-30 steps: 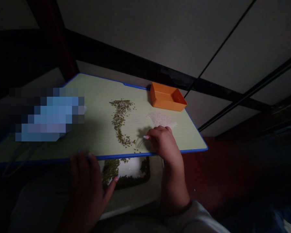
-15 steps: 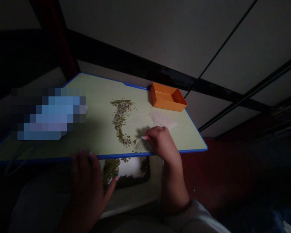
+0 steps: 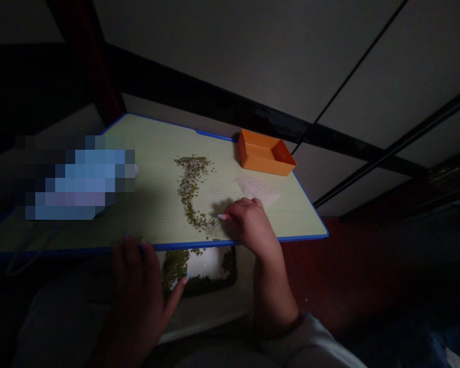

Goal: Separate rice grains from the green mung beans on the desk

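My right hand (image 3: 251,225) is closed in a pinch over the near part of the tabletop. Between its fingers is a small see-through, fan-shaped piece (image 3: 214,228) with fine curved lines, touching the lower end of a strip of green beans (image 3: 189,191) that look like mung beans. Just beyond this hand lies a patch of white grains (image 3: 256,188) resembling rice. My left hand (image 3: 140,283) is open, its fingers spread at the table's near edge. Below that edge, a container (image 3: 214,309) with a white bottom holds more green beans; the tabletop hides its far side.
An orange open box (image 3: 266,158) stands at the back right of the pale table (image 3: 153,148), which has a blue rim. A pixelated bluish object (image 3: 88,179) lies on the left, with a thin loop near it. Cabinet panels (image 3: 253,51) rise close behind.
My right hand has shifted slightly left with the see-through piece, towards the lower end of the bean strip. My left hand stays in place.
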Motion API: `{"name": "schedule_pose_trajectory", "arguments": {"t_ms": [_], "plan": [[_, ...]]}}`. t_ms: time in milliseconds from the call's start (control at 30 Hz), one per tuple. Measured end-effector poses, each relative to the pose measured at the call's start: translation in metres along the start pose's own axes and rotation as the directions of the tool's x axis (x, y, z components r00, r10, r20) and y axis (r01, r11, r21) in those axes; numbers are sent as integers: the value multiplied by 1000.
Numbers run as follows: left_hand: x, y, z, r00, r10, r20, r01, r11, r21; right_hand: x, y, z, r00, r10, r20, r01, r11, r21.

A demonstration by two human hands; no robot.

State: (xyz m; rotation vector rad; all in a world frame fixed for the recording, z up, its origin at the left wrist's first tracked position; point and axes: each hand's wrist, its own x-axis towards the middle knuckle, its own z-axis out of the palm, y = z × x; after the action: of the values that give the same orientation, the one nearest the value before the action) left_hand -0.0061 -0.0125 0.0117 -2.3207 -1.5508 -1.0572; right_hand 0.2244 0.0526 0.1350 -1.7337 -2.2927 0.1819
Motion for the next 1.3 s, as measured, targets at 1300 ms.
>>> {"name": "schedule_pose_trajectory", "arguments": {"t_ms": [1300], "plan": [[-4, -2, -2, 999, -15, 43, 16, 1000, -22, 10, -2, 7, 999, -29, -37, 28, 999, -23]]}}
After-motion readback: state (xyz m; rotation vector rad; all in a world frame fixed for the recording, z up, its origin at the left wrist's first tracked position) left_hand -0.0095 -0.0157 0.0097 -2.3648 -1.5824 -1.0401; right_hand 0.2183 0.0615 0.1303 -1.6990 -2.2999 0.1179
